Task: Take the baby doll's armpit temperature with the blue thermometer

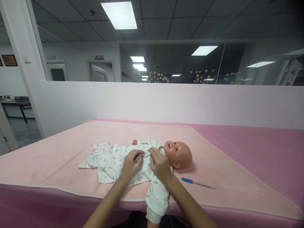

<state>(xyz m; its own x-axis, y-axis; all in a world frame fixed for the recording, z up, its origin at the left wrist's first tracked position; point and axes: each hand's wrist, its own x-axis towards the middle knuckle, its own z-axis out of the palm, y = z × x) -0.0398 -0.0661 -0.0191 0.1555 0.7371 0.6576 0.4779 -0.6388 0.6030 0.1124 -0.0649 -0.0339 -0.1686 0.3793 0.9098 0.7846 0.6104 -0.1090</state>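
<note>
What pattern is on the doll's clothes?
White clothes with small dark and greenish prints; clearest in the head view.

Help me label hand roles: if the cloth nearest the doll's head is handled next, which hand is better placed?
Probably the right hand: it is at the upper part of the clothing, close to the doll's head. The left hand sits lower on the torso, farther from the head.

White cloth doll outfit (pixel 110 159) scattered with small green and dark grey prints. Pale peach blanket (pixel 59 155) edged in white, over a deeper pink table covering (pixel 251 147). Slim, blue-handled stick (pixel 187 180), its shaft greyish. Plain white low wall (pixel 166 103).
</note>
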